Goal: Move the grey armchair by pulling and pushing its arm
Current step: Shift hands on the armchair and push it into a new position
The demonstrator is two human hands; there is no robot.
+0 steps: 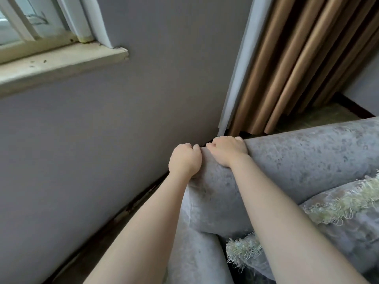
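Your left hand (pixel 184 159) curls over the top corner of the grey armchair (pixel 307 160), close against the wall (pixel 102 130). Your right hand (pixel 226 150) grips the same corner just beside it, below the brown curtain (pixel 297 58).

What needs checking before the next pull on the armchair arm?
1. Left hand grip: fingers curled over the far edge of the armchair arm. Ok.
2. Right hand grip: curled over the same edge, beside the left. Ok.
3. Room to push toward the wall: only a narrow gap shows. Not ok.
4. Curtain free of the chair: its hem hangs just behind the arm. Cannot tell.
5. Fringed cushion secure on the seat: lies loose by the arm. Cannot tell.
6. Chair legs and floor path: hidden. Cannot tell.
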